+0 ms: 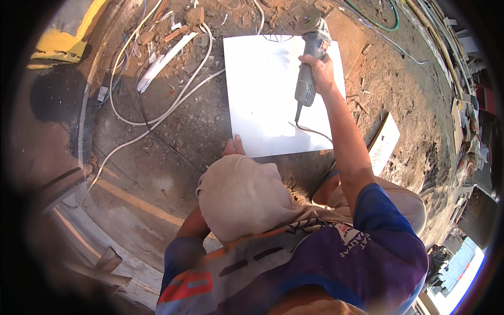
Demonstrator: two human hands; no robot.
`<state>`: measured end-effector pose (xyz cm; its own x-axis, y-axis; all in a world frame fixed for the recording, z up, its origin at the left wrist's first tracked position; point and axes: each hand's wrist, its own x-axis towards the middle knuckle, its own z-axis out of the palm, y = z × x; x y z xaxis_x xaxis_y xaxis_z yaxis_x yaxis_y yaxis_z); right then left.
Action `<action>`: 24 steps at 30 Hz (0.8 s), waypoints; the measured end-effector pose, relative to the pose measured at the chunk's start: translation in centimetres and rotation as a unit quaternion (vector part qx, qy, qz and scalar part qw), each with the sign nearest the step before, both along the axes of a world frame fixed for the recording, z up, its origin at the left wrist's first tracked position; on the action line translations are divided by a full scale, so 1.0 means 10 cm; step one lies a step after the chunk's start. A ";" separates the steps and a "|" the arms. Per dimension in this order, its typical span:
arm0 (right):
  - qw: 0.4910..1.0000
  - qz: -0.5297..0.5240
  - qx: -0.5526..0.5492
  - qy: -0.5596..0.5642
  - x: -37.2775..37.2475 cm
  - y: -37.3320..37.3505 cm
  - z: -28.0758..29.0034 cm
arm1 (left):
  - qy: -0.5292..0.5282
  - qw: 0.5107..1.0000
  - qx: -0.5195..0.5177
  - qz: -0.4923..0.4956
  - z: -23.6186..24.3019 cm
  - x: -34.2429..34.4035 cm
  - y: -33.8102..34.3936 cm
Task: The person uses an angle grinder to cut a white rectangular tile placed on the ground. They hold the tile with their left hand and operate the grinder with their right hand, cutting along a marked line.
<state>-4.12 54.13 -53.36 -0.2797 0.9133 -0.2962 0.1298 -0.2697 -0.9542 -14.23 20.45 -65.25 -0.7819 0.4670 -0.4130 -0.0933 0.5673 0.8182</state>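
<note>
My right hand [323, 72] is closed round the body of a grey angle grinder [305, 86]. The grinder is held over the right part of a white sheet [262, 100], its round disc [308, 19] pointing away from me past the far edge. A dark cord runs from its near end across the sheet. Near the sheet's near left corner, my left hand [231, 147] grips the edge, with a finger or thumb on top. My raised knee hides most of that hand. Dark curved marks [278, 38] show at the sheet's far edge.
White cables [173, 107] loop over the dirt ground on the left, near a white strip [163, 63] and broken scraps. A yellow object [60, 44] stands far left. Beside my right leg lies a pale board [385, 142]. A green hose [386, 26] curves at far right.
</note>
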 end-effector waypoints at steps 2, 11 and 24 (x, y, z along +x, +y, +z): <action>0.999 -0.014 0.004 -0.035 -0.11 -0.01 -0.11 | -0.072 0.997 0.021 -0.019 -0.04 0.01 -0.10; 0.996 -0.005 0.010 -0.083 -0.27 -0.07 -0.36 | -0.217 0.963 0.093 -0.131 -0.32 -0.32 -0.10; 0.996 0.016 0.023 -0.089 -0.25 -0.07 -0.21 | -0.179 0.978 0.077 0.069 0.08 0.21 0.27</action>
